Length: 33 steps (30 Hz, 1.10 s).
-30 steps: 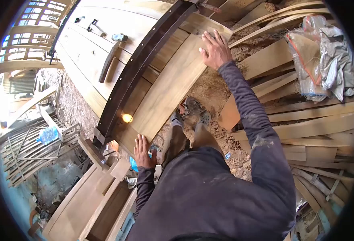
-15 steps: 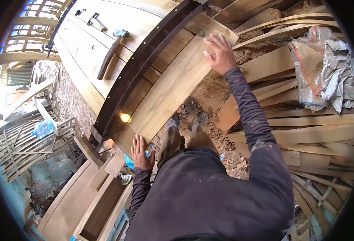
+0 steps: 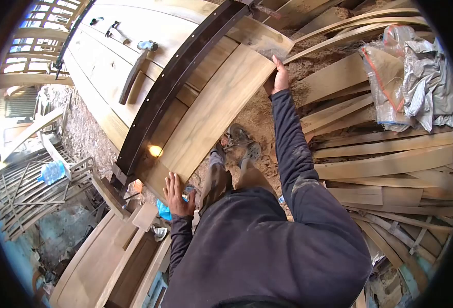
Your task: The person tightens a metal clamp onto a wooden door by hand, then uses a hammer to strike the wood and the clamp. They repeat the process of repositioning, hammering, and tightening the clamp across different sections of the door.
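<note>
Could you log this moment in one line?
left hand: open, at one end of board | right hand: gripping the other | tools: on planks

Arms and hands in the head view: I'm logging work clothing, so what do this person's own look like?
The right sleeve and left sleeve are long, dark and wrinkled, reaching the wrists. A pale smudge marks the right one near the elbow. The left hand and right hand are bare, with no visible gloves.

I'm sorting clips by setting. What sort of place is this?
Probably a woodworking shop: tools lie on a surface of long planks, cut boards are piled at the picture's right, and what look like wood shavings cover the ground.
</note>
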{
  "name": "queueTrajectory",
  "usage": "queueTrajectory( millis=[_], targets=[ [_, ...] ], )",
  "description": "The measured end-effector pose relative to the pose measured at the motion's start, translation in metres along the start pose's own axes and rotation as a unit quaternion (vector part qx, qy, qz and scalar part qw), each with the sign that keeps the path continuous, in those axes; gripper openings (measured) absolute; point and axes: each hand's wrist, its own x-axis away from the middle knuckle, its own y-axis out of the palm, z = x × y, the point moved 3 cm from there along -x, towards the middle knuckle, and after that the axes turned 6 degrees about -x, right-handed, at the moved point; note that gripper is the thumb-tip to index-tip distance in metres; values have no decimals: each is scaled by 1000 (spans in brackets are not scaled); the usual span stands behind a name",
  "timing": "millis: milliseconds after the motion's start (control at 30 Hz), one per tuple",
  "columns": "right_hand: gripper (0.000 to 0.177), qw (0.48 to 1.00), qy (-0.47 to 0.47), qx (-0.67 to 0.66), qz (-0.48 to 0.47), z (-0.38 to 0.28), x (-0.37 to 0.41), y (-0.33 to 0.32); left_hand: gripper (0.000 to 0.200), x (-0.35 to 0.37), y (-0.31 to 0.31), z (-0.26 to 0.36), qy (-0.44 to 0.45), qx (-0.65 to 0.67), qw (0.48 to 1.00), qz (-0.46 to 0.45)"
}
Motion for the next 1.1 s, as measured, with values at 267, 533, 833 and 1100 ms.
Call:
queueTrajectory(
  millis=[267,533,833,1100],
  targets=[
    [44,998,14,28,-55,-12,1,6,85,2,3,-1,-2,8,1000,4],
    [69,992,-34,-75,-95,-18,3,20,86,2,5,-3,-1,6,1000,5],
    [74,996,-29,-18,-81,-11,8,22,83,2,2,1,-6,-2,1000,25],
    [85,998,-5,-55,27,-13,35,-4,75,16,-2,4,6,-5,1000,28]
  ],
)
